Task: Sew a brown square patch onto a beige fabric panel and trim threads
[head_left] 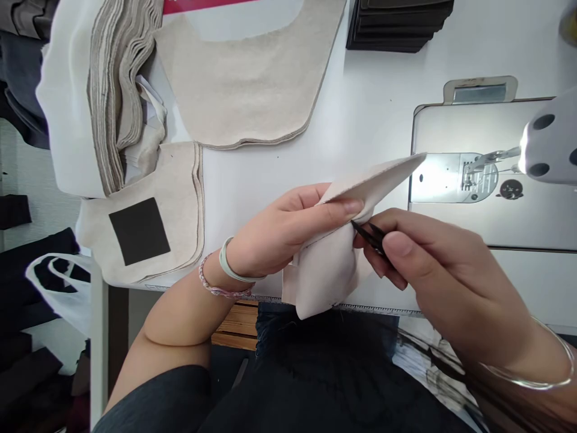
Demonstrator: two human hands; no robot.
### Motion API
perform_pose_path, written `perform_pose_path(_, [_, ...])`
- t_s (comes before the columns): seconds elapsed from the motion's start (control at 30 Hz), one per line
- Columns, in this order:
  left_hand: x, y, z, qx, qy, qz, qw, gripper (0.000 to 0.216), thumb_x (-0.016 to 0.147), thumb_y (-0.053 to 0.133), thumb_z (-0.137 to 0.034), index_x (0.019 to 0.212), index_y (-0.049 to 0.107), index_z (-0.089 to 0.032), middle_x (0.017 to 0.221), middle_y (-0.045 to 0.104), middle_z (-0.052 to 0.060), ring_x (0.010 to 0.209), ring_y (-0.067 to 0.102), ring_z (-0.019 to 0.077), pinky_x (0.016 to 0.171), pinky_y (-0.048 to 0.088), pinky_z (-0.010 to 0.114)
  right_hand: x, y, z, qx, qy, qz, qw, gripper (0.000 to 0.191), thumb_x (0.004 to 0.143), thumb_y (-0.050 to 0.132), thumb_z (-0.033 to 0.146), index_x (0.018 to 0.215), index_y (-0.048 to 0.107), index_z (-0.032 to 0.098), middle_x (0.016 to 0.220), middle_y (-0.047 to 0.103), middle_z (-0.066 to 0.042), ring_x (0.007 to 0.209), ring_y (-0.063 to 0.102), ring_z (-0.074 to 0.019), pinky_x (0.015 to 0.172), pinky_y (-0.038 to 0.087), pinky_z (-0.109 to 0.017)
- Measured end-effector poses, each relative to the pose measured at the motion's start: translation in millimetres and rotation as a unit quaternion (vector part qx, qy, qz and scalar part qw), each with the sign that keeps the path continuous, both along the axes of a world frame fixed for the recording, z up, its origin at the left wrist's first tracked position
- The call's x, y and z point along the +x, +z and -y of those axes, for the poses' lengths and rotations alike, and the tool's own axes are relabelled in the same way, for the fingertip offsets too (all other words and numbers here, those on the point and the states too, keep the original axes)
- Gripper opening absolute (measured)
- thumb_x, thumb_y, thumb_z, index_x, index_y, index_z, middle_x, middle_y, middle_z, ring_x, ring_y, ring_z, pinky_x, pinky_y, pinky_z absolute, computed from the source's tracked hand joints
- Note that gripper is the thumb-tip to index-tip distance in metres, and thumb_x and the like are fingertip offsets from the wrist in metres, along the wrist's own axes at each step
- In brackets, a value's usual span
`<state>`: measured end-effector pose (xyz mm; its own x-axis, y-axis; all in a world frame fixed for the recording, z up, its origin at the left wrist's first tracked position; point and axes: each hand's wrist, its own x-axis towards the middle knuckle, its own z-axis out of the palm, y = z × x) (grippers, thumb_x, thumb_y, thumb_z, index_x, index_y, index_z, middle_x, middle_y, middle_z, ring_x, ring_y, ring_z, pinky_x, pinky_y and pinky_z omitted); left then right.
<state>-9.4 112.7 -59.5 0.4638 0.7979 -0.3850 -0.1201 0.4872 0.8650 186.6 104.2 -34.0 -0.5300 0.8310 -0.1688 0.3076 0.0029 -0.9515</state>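
My left hand (pixel 283 231) is closed on a folded piece of beige fabric (pixel 333 267), thumb on top, holding it up over the table's front edge. My right hand (pixel 433 270) pinches a small black pointed tool (pixel 367 233), probably thread snips, with its tip touching the fabric just below my left thumb. The fabric's upper corner reaches toward the sewing machine's needle plate (pixel 473 177).
A sewing machine bed (pixel 451 129) and its white head (pixel 552 141) are at the right. Beige cut pieces lie at the back (pixel 243 84); a stack with a black square patch (pixel 139 230) sits at the left beside a pile of folded fabric (pixel 112 90). Black pieces (pixel 396 24) are stacked far back.
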Motion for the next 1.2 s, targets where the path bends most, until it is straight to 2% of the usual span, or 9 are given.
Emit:
perform_pose_path(0.13, [1, 1.2, 0, -0.021, 0.008, 0.005, 1.0, 0.018, 0.09, 0.062, -0.037, 0.082, 0.066, -0.021, 0.062, 0.061, -0.002, 0.045, 0.055, 0.0084, 0.039, 0.044, 0.02, 1, -3.3, -2, -0.13, -0.013, -0.074, 0.989, 0.026, 0.098, 0.052, 0.037, 0.078, 0.059, 0.022, 0.064, 0.047, 0.006, 0.055, 0.04, -0.0047, 0.05, 0.035, -0.019])
perform_pose_path(0.23, [1, 2.5, 1, -0.062, 0.014, 0.034, 0.997, 0.017, 0.088, 0.064, -0.035, 0.081, 0.066, -0.02, 0.059, 0.057, -0.002, 0.044, 0.05, 0.0069, 0.038, 0.041, 0.02, 1, -6.0, -2, -0.17, -0.023, -0.099, 0.98, 0.021, 0.096, 0.056, 0.036, 0.08, 0.063, 0.024, 0.064, 0.044, 0.006, 0.054, 0.037, -0.0037, 0.047, 0.031, -0.018])
perform_pose_path(0.53, [3, 3.5, 1, -0.107, 0.03, 0.087, 0.99, 0.017, 0.084, 0.07, -0.034, 0.08, 0.066, -0.018, 0.064, 0.058, -0.002, 0.051, 0.051, 0.0069, 0.043, 0.042, 0.019, 1, -5.1, -6, -0.179, -0.019, -0.092, 0.979, 0.028, 0.095, 0.057, 0.039, 0.074, 0.06, 0.021, 0.066, 0.047, 0.006, 0.052, 0.033, -0.0029, 0.045, 0.028, -0.019])
perform_pose_path(0.67, [4, 2.4, 1, -0.087, 0.027, 0.098, 0.991, 0.02, 0.09, 0.063, -0.036, 0.081, 0.065, -0.019, 0.068, 0.06, -0.001, 0.055, 0.053, 0.0066, 0.047, 0.042, 0.018, 3, -4.0, -4, -0.161, -0.025, -0.078, 0.983, 0.027, 0.097, 0.053, 0.042, 0.081, 0.063, 0.023, 0.063, 0.046, 0.005, 0.052, 0.038, -0.0045, 0.046, 0.031, -0.02])
perform_pose_path(0.8, [8, 4.8, 6, 0.089, 0.132, -0.049, 0.986, 0.019, 0.092, 0.06, -0.035, 0.081, 0.062, -0.02, 0.066, 0.053, -0.003, 0.055, 0.047, 0.0063, 0.05, 0.041, 0.02, 2, -4.3, 0, -0.099, -0.108, -0.078, 0.986, 0.027, 0.095, 0.054, 0.046, 0.089, 0.067, 0.024, 0.067, 0.057, 0.003, 0.052, 0.044, -0.0062, 0.05, 0.037, -0.023])
perform_pose_path(0.9, [12, 8.0, 11, 0.282, 0.198, -0.19, 0.919, 0.006, 0.091, 0.061, -0.024, 0.086, 0.063, -0.021, 0.071, 0.056, -0.002, 0.062, 0.05, 0.0082, 0.057, 0.044, 0.022, 0, -3.9, 1, -0.104, -0.162, -0.088, 0.977, 0.03, 0.089, 0.061, 0.05, 0.101, 0.069, 0.023, 0.073, 0.068, 0.0, 0.048, 0.049, -0.0079, 0.047, 0.041, -0.025])
perform_pose_path(0.97, [15, 8.0, 14, 0.386, 0.181, -0.247, 0.87, 0.009, 0.088, 0.062, -0.018, 0.097, 0.066, -0.02, 0.079, 0.06, 0.0, 0.07, 0.054, 0.0104, 0.062, 0.047, 0.024, -1, -3.6, 0, -0.126, -0.162, -0.098, 0.974, 0.034, 0.085, 0.066, 0.05, 0.102, 0.069, 0.021, 0.06, 0.064, 0.002, 0.042, 0.049, -0.0087, 0.041, 0.04, -0.024])
perform_pose_path(1.1, [19, 2.6, 17, 0.549, 0.083, -0.299, 0.776, 0.031, 0.084, 0.065, -0.021, 0.113, 0.065, -0.009, 0.1, 0.058, 0.012, 0.09, 0.058, 0.0184, 0.075, 0.054, 0.032, -1, -6.0, -5, -0.173, -0.141, -0.131, 0.966, 0.028, 0.075, 0.079, 0.038, 0.072, 0.06, 0.019, 0.046, 0.053, 0.006, 0.042, 0.05, -0.0084, 0.04, 0.04, -0.02])
perform_pose_path(1.2, [22, 1.3, 19, 0.588, 0.044, -0.283, 0.757, 0.027, 0.086, 0.061, -0.022, 0.108, 0.064, -0.007, 0.105, 0.059, 0.016, 0.095, 0.059, 0.0214, 0.08, 0.056, 0.036, 0, -10.3, -9, -0.209, -0.178, -0.161, 0.948, 0.028, 0.078, 0.077, 0.032, 0.065, 0.056, 0.018, 0.048, 0.054, 0.006, 0.041, 0.051, -0.0081, 0.038, 0.04, -0.018])
